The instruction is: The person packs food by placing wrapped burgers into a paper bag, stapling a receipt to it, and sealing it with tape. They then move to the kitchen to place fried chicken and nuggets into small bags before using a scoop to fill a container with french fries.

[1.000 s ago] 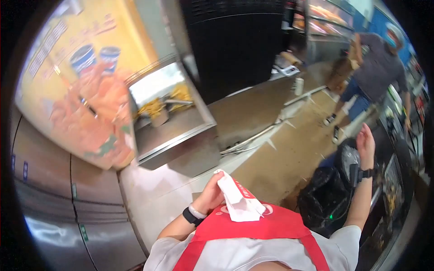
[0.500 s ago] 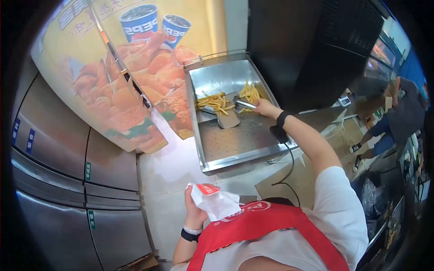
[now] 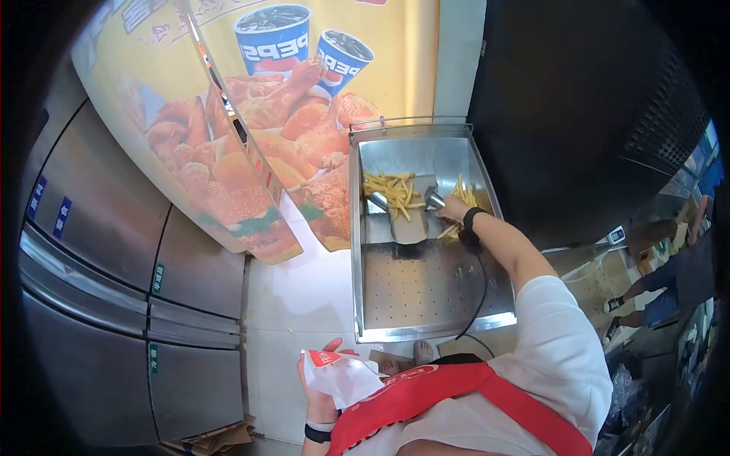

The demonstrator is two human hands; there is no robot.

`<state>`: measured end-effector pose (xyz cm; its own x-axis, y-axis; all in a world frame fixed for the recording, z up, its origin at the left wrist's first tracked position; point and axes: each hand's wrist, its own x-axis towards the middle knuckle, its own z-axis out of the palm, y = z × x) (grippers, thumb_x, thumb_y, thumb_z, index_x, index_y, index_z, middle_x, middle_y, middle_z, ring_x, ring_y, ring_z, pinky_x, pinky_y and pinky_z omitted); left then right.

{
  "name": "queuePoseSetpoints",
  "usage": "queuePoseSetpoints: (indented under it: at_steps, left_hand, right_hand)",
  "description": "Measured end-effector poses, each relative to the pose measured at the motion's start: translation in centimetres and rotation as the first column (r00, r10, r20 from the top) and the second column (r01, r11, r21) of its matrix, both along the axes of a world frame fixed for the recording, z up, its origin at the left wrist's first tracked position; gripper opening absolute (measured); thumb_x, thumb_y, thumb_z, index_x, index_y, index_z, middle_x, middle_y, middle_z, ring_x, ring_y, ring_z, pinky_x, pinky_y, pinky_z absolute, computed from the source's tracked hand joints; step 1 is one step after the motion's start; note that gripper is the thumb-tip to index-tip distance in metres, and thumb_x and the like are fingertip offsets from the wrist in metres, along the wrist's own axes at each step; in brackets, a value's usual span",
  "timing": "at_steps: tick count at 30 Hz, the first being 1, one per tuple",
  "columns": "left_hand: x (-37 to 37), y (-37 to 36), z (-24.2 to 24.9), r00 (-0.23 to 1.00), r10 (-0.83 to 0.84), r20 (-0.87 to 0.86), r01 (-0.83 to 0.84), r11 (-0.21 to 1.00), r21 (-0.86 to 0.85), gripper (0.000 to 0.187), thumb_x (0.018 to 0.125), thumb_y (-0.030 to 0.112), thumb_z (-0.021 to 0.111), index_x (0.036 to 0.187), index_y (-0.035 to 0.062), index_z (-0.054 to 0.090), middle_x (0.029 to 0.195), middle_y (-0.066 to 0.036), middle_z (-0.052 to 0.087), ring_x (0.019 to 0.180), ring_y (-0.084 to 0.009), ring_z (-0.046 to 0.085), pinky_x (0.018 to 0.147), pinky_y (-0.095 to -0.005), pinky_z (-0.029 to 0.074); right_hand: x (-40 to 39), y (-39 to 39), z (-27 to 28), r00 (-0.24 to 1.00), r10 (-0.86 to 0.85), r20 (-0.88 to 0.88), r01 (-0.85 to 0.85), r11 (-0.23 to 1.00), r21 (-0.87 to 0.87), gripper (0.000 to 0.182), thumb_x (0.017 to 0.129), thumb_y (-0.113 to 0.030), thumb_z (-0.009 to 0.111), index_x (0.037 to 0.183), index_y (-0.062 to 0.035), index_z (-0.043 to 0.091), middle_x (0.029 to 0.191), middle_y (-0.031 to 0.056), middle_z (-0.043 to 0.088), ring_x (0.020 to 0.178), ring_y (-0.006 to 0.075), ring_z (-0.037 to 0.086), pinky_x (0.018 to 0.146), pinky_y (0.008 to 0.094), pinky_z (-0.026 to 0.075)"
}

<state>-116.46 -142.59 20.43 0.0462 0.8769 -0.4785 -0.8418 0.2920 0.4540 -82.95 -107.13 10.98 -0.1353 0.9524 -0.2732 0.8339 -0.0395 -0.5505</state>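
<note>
My left hand (image 3: 319, 391) holds a white paper bag (image 3: 344, 378) with a red printed patch, low in front of the red apron. Over the steel tray (image 3: 434, 334), my right hand (image 3: 452, 208) is closed round the metal handle of a scoop (image 3: 434, 197). Fries (image 3: 396, 190) lie in a heap on the left of the tray, partly over a flat metal piece (image 3: 410, 228). More fries (image 3: 465, 194) sit at the right side, beside and partly behind my right hand.
Steel cabinets (image 3: 99, 251) line the left side. A printed food poster (image 3: 266, 129) stands behind the tray, with a black appliance (image 3: 563, 114) to its right. A black cable (image 3: 484, 292) hangs across the tray's right part. Another person (image 3: 669, 281) stands at far right.
The view has shifted, so the tray appears lower and further right. My right hand and the scoop handle have turned. The fingers of my left hand are spread more behind the bag.
</note>
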Motion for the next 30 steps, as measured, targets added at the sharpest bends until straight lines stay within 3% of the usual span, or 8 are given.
queuePoseSetpoints:
  at_steps: [3, 5, 12, 15, 22, 26, 29, 30]
  left_hand:
    - [0.7, 1.3, 0.1, 1.0, 0.023, -0.004, -0.023, 0.999, 0.038, 0.054, 0.081, 0.047, 0.04, 0.112, 0.003, 0.045, 0.095, -0.017, 0.056, 0.085, -0.0308, 0.054, 0.077, -0.0453, 0.043]
    - [1.2, 1.7, -0.3, 0.987, 0.043, 0.154, -0.047, 0.999, 0.026, 0.052, 0.081, 0.043, 0.042, 0.115, 0.0043, 0.044, 0.096, -0.017, 0.056, 0.088, -0.0312, 0.054, 0.079, -0.0469, 0.041]
    - [2.1, 3.7, -1.1, 0.99, -0.1, 0.097, 0.089, 0.989, 0.116, 0.045, 0.08, 0.044, 0.042, 0.108, 0.0078, 0.048, 0.103, -0.014, 0.054, 0.095, -0.0319, 0.052, 0.081, -0.0494, 0.04]
    - [4.3, 6.4, 2.3, 0.982, -0.12, 0.143, 0.116, 0.993, 0.036, 0.047, 0.079, 0.053, 0.037, 0.106, 0.0161, 0.049, 0.109, -0.008, 0.051, 0.101, -0.0286, 0.049, 0.081, -0.0505, 0.039]
    - [6.0, 10.6, 2.1, 0.993, -0.097, 0.064, 0.099, 0.994, -0.042, 0.059, 0.079, 0.059, 0.027, 0.122, 0.0208, 0.035, 0.124, -0.006, 0.04, 0.114, -0.0264, 0.038, 0.086, -0.05, 0.035]
    - [6.6, 11.4, 0.7, 0.995, -0.056, 0.078, 0.064, 0.991, -0.116, 0.062, 0.078, 0.061, 0.029, 0.124, 0.0194, 0.034, 0.125, -0.008, 0.039, 0.114, -0.0268, 0.036, 0.091, -0.0495, 0.028]
    - [7.4, 11.5, 0.6, 0.994, -0.082, 0.076, 0.091, 0.989, -0.117, 0.063, 0.079, 0.061, 0.024, 0.126, 0.0192, 0.032, 0.127, -0.009, 0.036, 0.117, -0.0282, 0.032, 0.095, -0.0506, 0.022]
    - [7.6, 11.5, 0.6, 0.993, -0.093, 0.077, 0.102, 0.988, -0.119, 0.063, 0.08, 0.061, 0.023, 0.126, 0.0191, 0.031, 0.128, -0.009, 0.035, 0.118, -0.0282, 0.031, 0.095, -0.0508, 0.021]
  right_hand:
    - [0.4, 0.6, -1.8, 0.996, 0.065, 0.067, -0.071, 0.993, 0.095, 0.042, 0.06, -0.029, 0.067, 0.077, 0.0082, 0.059, 0.074, 0.0241, 0.058, 0.073, 0.0343, 0.059, 0.065, 0.0374, 0.046]
    - [0.8, 1.7, -1.4, 0.983, 0.085, 0.164, -0.11, 0.982, 0.15, 0.043, 0.061, -0.031, 0.068, 0.08, 0.0065, 0.059, 0.077, 0.0247, 0.058, 0.077, 0.0351, 0.057, 0.07, 0.0385, 0.045]
    - [0.4, 2.4, -0.1, 0.985, 0.035, 0.169, -0.072, 0.972, 0.222, 0.037, 0.063, -0.027, 0.067, 0.081, 0.0039, 0.058, 0.078, 0.0209, 0.058, 0.076, 0.0345, 0.057, 0.068, 0.0387, 0.045]
    - [-0.1, 3.5, 0.9, 0.994, -0.11, -0.02, 0.111, 0.978, 0.175, 0.035, 0.064, -0.027, 0.067, 0.081, 0.0022, 0.057, 0.076, 0.0204, 0.058, 0.075, 0.0336, 0.057, 0.067, 0.0374, 0.044]
    - [0.5, 1.9, 3.3, 0.995, -0.085, -0.057, 0.098, 0.948, 0.302, 0.034, 0.066, -0.029, 0.066, 0.081, -0.0005, 0.055, 0.073, 0.0185, 0.058, 0.073, 0.0331, 0.057, 0.065, 0.0384, 0.043]
    - [0.6, -1.5, 8.8, 0.993, -0.101, -0.064, 0.113, 0.963, 0.244, 0.031, 0.069, -0.03, 0.065, 0.075, -0.0011, 0.054, 0.064, 0.0121, 0.057, 0.057, 0.0233, 0.057, 0.055, 0.0344, 0.043]
    - [0.1, -4.9, 13.4, 0.92, -0.114, -0.376, 0.171, 0.978, 0.121, 0.021, 0.072, -0.015, 0.064, 0.063, -0.0028, 0.049, 0.05, 0.0024, 0.048, 0.041, 0.0071, 0.045, 0.038, 0.0229, 0.034]
    - [-0.1, -5.9, 14.5, 0.92, -0.124, -0.373, 0.18, 0.976, 0.12, 0.021, 0.072, -0.015, 0.064, 0.063, -0.0028, 0.049, 0.05, 0.0024, 0.048, 0.041, 0.0071, 0.045, 0.038, 0.0229, 0.034]
